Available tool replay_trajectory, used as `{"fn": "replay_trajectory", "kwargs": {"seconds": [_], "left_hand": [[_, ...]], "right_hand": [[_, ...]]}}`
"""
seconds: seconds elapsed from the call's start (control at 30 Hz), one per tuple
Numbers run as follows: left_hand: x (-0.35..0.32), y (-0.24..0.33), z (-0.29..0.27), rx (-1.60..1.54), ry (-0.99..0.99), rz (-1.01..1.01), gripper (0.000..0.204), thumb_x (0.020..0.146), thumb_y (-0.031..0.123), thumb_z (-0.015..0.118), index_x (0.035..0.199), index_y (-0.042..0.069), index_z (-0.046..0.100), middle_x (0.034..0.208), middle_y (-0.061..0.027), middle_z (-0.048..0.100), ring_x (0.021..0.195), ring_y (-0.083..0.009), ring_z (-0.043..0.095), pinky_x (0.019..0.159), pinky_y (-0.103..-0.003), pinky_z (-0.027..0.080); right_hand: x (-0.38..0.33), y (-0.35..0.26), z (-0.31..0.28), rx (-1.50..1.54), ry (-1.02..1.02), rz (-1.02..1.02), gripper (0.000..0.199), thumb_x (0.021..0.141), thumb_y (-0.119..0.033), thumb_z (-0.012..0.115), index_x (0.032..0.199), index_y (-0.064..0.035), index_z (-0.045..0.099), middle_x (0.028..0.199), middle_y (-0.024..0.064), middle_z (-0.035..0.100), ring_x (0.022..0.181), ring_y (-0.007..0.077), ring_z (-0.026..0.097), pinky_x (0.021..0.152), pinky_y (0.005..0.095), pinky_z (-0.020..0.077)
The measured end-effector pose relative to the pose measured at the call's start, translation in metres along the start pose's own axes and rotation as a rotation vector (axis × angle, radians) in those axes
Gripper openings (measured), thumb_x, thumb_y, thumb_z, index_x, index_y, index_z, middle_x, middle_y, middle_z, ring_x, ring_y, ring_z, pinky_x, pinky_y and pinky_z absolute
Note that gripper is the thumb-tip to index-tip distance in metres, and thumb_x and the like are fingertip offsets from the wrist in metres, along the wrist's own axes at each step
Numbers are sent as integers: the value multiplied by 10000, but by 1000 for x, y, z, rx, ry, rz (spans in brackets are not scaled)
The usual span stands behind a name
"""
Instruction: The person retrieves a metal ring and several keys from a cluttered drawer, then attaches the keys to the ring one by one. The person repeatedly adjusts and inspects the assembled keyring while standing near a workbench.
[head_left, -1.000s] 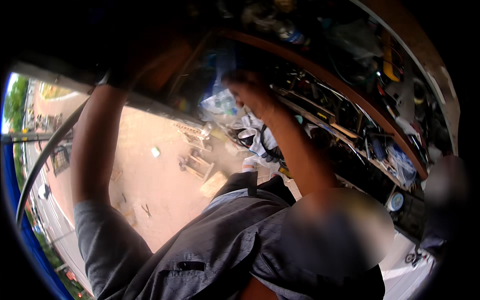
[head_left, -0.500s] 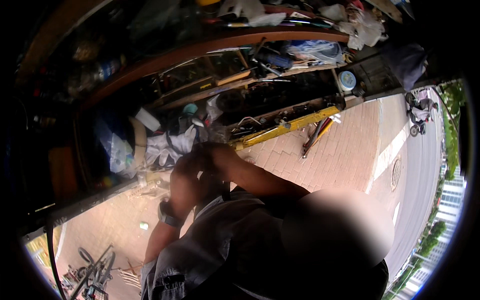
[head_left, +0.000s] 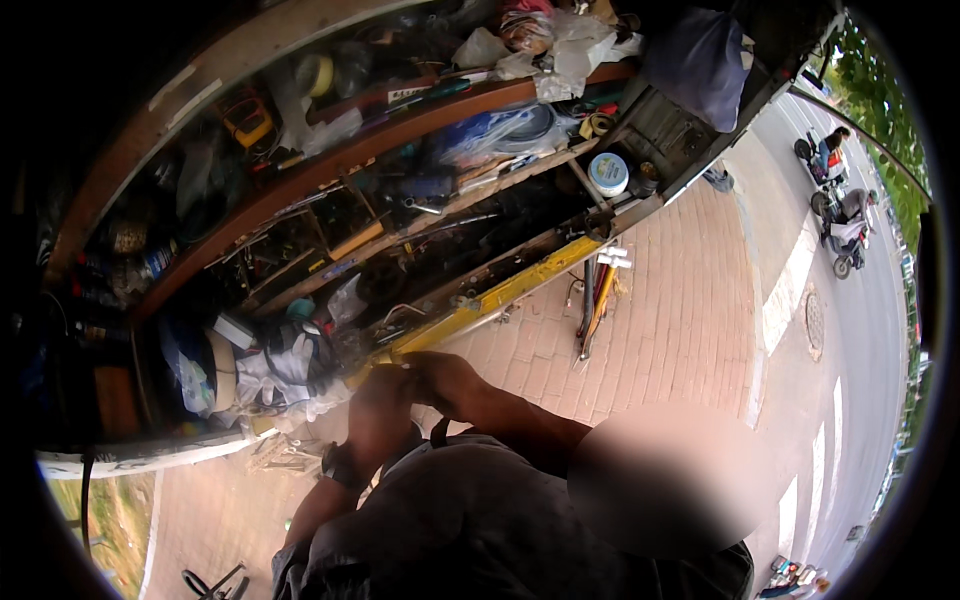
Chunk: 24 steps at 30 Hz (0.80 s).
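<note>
From the head view, our left hand (head_left: 378, 402) and right hand (head_left: 442, 378) meet just beside the near end of the yellow rail (head_left: 540, 275), along the front of the tool tray (head_left: 550, 167). Blur and shadow hide the fingers; we cannot tell whether they are apart, together or clamped on something. Crumpled white gloves (head_left: 290, 368) lie to their left. We judge that a forward slip could scrape our knuckles on the rail or snag the bent rod (head_left: 402, 309) behind it, and that a loose grip could drop any small part onto the paving (head_left: 660, 300).
</note>
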<state>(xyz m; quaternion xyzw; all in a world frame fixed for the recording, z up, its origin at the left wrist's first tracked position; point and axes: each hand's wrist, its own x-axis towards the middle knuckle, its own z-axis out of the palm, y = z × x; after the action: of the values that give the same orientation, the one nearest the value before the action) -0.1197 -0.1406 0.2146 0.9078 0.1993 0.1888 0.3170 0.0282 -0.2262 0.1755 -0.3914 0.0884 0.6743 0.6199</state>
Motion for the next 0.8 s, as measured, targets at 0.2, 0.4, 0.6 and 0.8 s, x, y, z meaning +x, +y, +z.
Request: {"fn": "replay_trajectory", "kwargs": {"seconds": [0.2,0.4,0.6,0.8], "left_hand": [[45,45,46,-116,50,8,57,962,42,644,961,-10,622,742,-135,658,624,-264,652,592,-373,501],[85,61,58,-203,22,-71,97,958,77,682,928,-12,657,666,-99,633,555,-203,622,542,-333,480],[147,56,65,-132,-34,99,138,919,123,712,901,-14,704,753,-159,694,622,-227,681,586,-354,506],[206,57,82,-226,-52,-73,164,895,165,732,888,2,715,764,-173,698,668,-296,696,615,-365,517]], "right_hand": [[-38,-30,-73,-684,21,-647,283,1057,-199,516,1203,15,631,1028,120,691,925,193,666,833,304,520],[-73,-82,-66,-851,-12,-827,239,1012,-125,616,1193,26,655,1059,181,715,975,232,707,834,342,548],[-71,-123,-59,-1211,185,-1027,396,898,-58,688,1273,20,584,1086,235,697,973,394,704,806,440,568],[-59,-163,-55,-1308,380,-1163,424,870,-40,676,1277,14,572,1060,253,675,956,467,663,795,509,555]]}}
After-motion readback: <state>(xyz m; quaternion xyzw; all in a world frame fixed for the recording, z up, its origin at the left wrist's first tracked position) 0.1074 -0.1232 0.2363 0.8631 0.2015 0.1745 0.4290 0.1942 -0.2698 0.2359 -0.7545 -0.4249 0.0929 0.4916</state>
